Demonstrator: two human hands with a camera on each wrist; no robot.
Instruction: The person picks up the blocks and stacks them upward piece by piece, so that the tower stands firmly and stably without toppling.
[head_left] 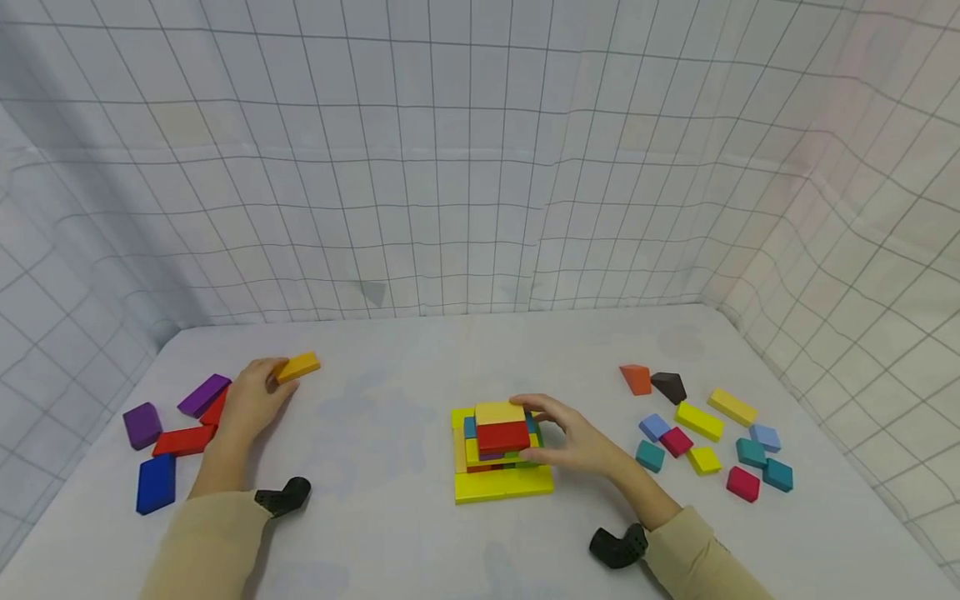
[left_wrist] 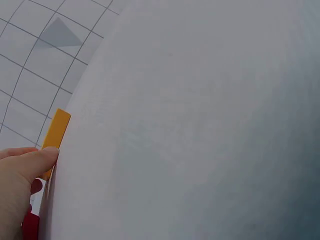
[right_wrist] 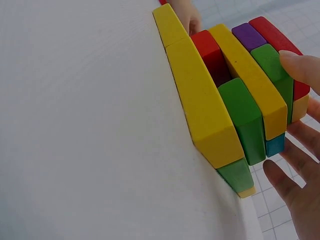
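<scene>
In the head view my left hand (head_left: 255, 400) is at the far left of the table, pinching an orange-yellow block (head_left: 302, 366) between thumb and fingers. The left wrist view shows the thumb (left_wrist: 45, 156) across that same block (left_wrist: 56, 129). My right hand (head_left: 573, 437) is at the right side of a layered block stack (head_left: 504, 482), fingers spread near its upper layers. A cream block (head_left: 498, 412) tops the stack, above a red block (head_left: 503, 437). In the right wrist view the thumb (right_wrist: 302, 67) lies by the upper green and red blocks.
Left of the stack lie red blocks (head_left: 182, 441), purple blocks (head_left: 142, 425) and a blue block (head_left: 156, 483). At the right are several small teal, red, yellow and light-blue blocks, a yellow bar (head_left: 699, 422), an orange wedge (head_left: 636, 379) and a black block (head_left: 669, 386). Grid-patterned curtains (head_left: 450, 167) enclose the table.
</scene>
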